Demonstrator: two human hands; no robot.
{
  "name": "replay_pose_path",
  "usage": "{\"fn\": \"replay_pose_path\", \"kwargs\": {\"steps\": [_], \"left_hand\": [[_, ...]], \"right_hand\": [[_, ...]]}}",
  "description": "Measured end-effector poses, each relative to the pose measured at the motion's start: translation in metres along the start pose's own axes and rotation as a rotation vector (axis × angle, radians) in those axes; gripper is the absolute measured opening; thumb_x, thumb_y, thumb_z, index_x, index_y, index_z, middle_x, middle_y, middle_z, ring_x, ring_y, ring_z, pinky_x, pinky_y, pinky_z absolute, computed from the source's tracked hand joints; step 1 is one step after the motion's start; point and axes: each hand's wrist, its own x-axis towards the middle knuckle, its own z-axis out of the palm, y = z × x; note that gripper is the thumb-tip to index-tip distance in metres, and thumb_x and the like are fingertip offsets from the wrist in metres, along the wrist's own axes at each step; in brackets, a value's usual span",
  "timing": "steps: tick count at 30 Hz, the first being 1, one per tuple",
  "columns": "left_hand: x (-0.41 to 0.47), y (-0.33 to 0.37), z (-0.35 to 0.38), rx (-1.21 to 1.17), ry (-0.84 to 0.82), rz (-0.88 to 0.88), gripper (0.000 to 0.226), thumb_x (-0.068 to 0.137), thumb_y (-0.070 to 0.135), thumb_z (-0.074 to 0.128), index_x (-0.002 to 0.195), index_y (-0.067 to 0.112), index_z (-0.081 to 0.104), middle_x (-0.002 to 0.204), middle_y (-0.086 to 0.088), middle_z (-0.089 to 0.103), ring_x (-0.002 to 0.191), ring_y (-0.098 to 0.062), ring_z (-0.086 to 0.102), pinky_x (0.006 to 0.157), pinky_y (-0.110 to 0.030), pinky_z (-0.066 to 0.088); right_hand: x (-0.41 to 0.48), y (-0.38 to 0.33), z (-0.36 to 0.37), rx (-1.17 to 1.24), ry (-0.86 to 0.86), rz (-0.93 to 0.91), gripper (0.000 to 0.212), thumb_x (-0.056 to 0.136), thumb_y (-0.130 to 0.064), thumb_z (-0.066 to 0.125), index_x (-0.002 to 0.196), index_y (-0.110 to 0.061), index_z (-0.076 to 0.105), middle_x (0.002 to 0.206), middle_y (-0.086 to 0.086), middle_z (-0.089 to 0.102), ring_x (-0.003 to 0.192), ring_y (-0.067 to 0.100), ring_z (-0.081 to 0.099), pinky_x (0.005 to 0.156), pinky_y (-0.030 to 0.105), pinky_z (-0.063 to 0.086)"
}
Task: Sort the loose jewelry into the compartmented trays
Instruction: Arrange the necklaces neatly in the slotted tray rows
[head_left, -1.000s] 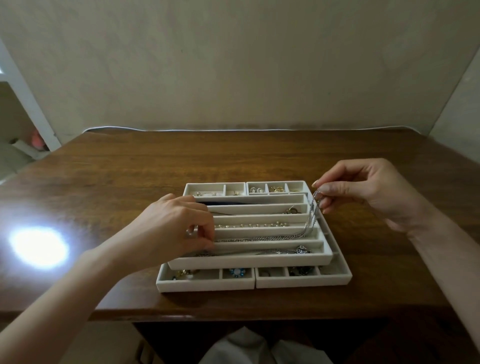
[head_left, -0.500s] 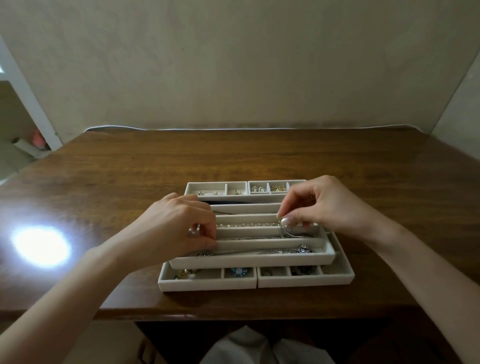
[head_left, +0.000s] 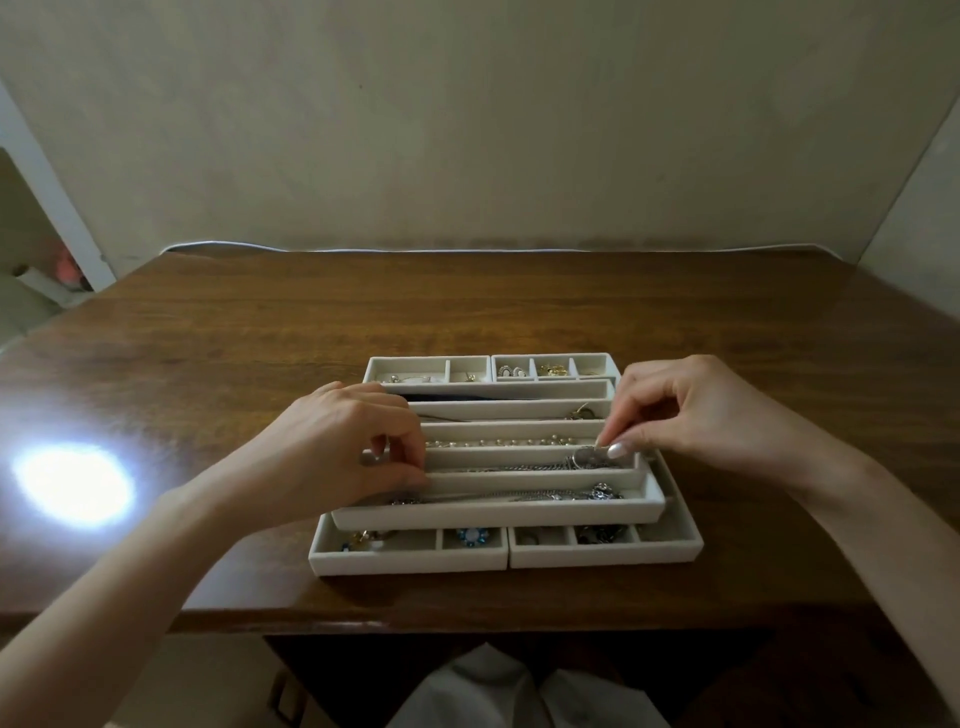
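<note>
Step in hand: laying the silver chain necklace (head_left: 519, 466) flat in its slot.

1. Position. The chain lies along the fourth slot from the top of the slotted tray (head_left: 498, 512), at frame centre. This tray sits on top of the compartment trays (head_left: 410, 561), which rest on the counter (head_left: 467, 312).
2. Grip state. My left grip (head_left: 343, 452) has its fingers curled and pinches the chain's left end at the slot's left wall. My right grip (head_left: 701, 415) pinches the round pendant (head_left: 587, 457) between thumb and forefinger at the slot's right end.
3. Procedure, as I judge it. Hold light tension between both grips so the links run straight. Lower the pendant end first and seat it against the right wall. Release the right grip before the left one.
4. Caution. The pearl strand (head_left: 498, 442) lies in the slot just above, and another chain (head_left: 545, 494) lies in the slot just below. Lift my fingers straight up on release so that no link drags over a divider.
5. Check. No loop should stand above the slot walls.
</note>
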Motion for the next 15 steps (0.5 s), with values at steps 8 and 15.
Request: {"fn": "replay_pose_path", "kwargs": {"steps": [8, 15], "left_hand": [[-0.006, -0.013, -0.005, -0.145, 0.087, -0.031, 0.050, 0.068, 0.083, 0.039, 0.084, 0.041, 0.061, 0.094, 0.020, 0.060, 0.084, -0.006, 0.058, 0.070, -0.019, 0.047], [-0.008, -0.015, 0.000, -0.122, 0.034, -0.006, 0.046, 0.072, 0.081, 0.038, 0.086, 0.043, 0.058, 0.096, 0.022, 0.059, 0.089, -0.002, 0.057, 0.072, -0.020, 0.049]], "right_hand": [[-0.004, 0.004, 0.003, 0.028, 0.007, -0.050, 0.029, 0.084, -0.005, 0.064, 0.088, -0.032, 0.075, 0.083, -0.012, 0.058, 0.075, 0.007, 0.053, 0.066, 0.018, 0.045], [0.001, 0.006, 0.013, -0.100, -0.064, -0.054, 0.013, 0.079, -0.011, 0.073, 0.079, -0.024, 0.076, 0.083, -0.008, 0.058, 0.076, 0.006, 0.053, 0.065, 0.016, 0.044]]}}
